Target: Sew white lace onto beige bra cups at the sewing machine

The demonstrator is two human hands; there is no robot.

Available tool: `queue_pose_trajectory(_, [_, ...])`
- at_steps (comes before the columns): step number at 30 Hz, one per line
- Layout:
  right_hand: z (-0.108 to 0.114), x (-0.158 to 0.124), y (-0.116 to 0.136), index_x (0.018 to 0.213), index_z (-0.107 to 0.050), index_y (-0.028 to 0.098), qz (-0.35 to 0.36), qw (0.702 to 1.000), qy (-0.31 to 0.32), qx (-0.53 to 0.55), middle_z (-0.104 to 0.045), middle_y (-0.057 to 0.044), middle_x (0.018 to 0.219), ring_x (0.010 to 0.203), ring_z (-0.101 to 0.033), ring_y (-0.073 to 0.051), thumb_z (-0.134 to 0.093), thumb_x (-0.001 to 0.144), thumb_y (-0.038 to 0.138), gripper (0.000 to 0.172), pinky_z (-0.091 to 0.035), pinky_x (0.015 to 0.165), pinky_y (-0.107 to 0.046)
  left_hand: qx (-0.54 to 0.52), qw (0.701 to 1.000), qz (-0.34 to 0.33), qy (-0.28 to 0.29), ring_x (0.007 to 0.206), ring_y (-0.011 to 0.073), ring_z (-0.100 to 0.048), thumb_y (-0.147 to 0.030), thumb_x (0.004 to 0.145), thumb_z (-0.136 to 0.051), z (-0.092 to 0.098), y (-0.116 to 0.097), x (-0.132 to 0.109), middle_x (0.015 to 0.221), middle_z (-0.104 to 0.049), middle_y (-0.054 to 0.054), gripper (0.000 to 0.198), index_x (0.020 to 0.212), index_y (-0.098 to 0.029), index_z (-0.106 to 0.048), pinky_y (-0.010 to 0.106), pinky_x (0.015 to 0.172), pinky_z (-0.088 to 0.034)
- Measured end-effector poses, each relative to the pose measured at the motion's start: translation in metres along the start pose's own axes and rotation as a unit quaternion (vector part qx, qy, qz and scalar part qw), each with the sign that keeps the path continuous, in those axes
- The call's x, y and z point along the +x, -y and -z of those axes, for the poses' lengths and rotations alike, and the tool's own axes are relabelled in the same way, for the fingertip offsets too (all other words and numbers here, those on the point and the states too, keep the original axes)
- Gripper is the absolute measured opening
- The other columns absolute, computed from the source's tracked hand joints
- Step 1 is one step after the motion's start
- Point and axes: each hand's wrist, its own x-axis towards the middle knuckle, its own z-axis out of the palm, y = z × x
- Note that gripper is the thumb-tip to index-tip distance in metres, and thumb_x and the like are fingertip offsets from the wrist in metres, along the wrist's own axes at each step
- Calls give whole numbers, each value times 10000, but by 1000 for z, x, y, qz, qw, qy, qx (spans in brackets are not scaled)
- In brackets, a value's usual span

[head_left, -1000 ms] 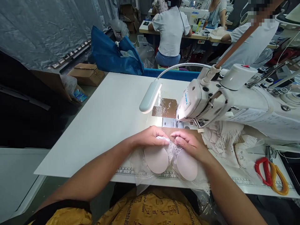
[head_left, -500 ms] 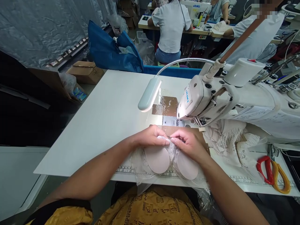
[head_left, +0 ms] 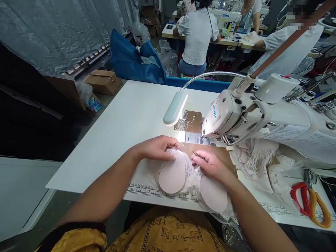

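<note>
A white lace bra [head_left: 193,176] with two smooth, pale pink cups lies at the table's front edge, its right part hanging over. My left hand [head_left: 160,148] pinches the bra's upper edge above the left cup [head_left: 172,176]. Between the thumb and fingers of my right hand [head_left: 210,162] is a slim, pointed metal tool [head_left: 196,154], its tip aimed up and left; most of it is hidden in the fingers. That hand is just above the right cup [head_left: 214,194]. Whether it also grips the lace I cannot tell.
A JUKI sewing machine [head_left: 233,112] and a lamp [head_left: 174,106] stand beyond my hands. White lace pieces [head_left: 262,159] are heaped right, near red-and-yellow-handled scissors [head_left: 311,203]. A printed ruler [head_left: 162,192] runs along the front edge. Co-workers [head_left: 198,38] sit behind a blue cloth [head_left: 136,59].
My hands have moved apart. The left has drawn its side of the bra leftward, and the right has come away from it with the pointed tool. The view has shifted slightly.
</note>
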Motion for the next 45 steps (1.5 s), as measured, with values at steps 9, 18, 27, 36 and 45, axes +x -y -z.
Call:
queue_pose_trajectory(9, [-13, 6, 3, 751, -607, 185, 40, 993, -107, -12, -528, 32, 637, 568, -422, -114, -612, 817, 348, 176, -331, 545, -250, -18, 997, -28, -73, 872, 169, -580, -318, 778, -671, -24, -6, 12, 1000, -642, 23, 294, 1038, -188, -624, 254, 730, -432])
queue_pose_trajectory(18, [-11, 0, -3, 1084, -598, 202, 67, 987, -141, 50, -657, -36, 883, 739, -593, -165, -584, 869, 377, 277, -473, 699, -298, -112, 993, 22, -42, 693, 136, -546, -380, 803, -662, -32, -7, 19, 749, -626, 16, 261, 864, -130, -707, 234, 613, -398])
queue_pose_trajectory(27, [0, -3, -10, 1048, -612, 211, 38, 992, -85, 90, -623, -24, 866, 780, -605, -160, -610, 867, 438, 290, -495, 708, -294, -207, 976, 23, -70, 922, 199, -630, -363, 799, -702, -33, -1, 20, 964, -728, 66, 254, 952, -169, -760, 301, 817, -482])
queue_pose_trajectory(36, [-10, 2, -3, 905, -646, 194, 75, 989, -120, 35, -672, -33, 854, 764, -619, -166, -588, 866, 350, 171, -496, 683, -289, -195, 978, 23, -72, 682, 136, -543, -395, 761, -730, -38, -1, 24, 693, -626, 15, 280, 812, -120, -743, 246, 623, -417])
queue_pose_trajectory(45, [-7, 3, -4, 934, -633, 196, 64, 994, -73, 42, -666, -31, 836, 734, -614, -162, -588, 866, 369, 191, -472, 637, -275, -126, 989, 12, -77, 586, 96, -427, -367, 745, -715, -42, -8, 24, 605, -506, -22, 256, 667, -126, -678, 213, 524, -304])
